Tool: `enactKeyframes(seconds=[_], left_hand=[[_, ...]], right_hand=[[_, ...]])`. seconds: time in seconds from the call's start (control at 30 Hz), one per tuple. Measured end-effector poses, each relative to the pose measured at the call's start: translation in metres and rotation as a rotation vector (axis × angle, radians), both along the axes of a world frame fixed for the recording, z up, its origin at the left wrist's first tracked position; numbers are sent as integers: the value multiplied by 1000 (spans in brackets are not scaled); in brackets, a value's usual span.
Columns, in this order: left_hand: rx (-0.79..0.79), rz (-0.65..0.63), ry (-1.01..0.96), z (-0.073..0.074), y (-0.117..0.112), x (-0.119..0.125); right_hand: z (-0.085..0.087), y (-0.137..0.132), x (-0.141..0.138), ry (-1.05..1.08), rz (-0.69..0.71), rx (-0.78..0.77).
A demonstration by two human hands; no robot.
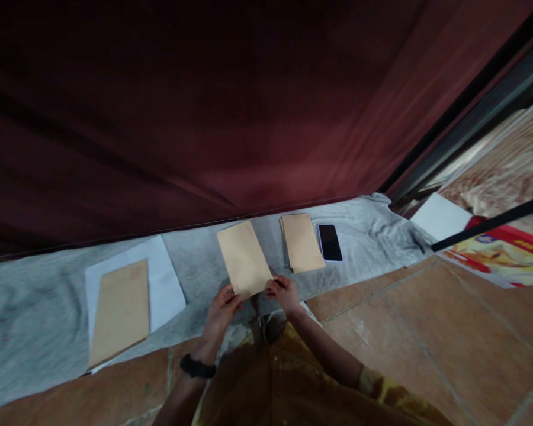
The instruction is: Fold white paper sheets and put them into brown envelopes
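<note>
A tan paper envelope lies in front of me at a slant, with faint reddish print near its far right corner. My left hand pinches its near left corner. At the near right corner, my right hand has its fingers closed on the same envelope. Just to the right sits a small stack of tan envelopes, its edges slightly uneven. Farther left, another tan envelope pile rests on white paper sheets.
A grey cloth covers the long narrow surface. Beside the right stack lies a phone with a dark screen. A dark red curtain hangs behind. At the right are a dark metal bar and a colourful printed box above floor tiles.
</note>
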State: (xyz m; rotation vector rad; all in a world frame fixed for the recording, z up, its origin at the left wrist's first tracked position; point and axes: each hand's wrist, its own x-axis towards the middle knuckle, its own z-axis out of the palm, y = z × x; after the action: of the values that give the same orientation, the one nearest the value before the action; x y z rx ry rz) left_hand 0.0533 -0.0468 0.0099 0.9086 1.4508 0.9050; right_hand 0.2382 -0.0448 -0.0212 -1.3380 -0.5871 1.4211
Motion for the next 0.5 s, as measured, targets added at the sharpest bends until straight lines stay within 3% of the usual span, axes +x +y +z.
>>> enactKeyframes(seconds=[0.23,0.4,0.5], left_hand=[[-11,20,137,-15,4,-6],[46,-97,501,-18,1,-11],[217,-115,799,-17,-3,-9]], right_hand=[[-10,-5,4,-92,118,-49],[-9,-5,4,-274,194,-73],[-6,-5,6,-372,233,-70]])
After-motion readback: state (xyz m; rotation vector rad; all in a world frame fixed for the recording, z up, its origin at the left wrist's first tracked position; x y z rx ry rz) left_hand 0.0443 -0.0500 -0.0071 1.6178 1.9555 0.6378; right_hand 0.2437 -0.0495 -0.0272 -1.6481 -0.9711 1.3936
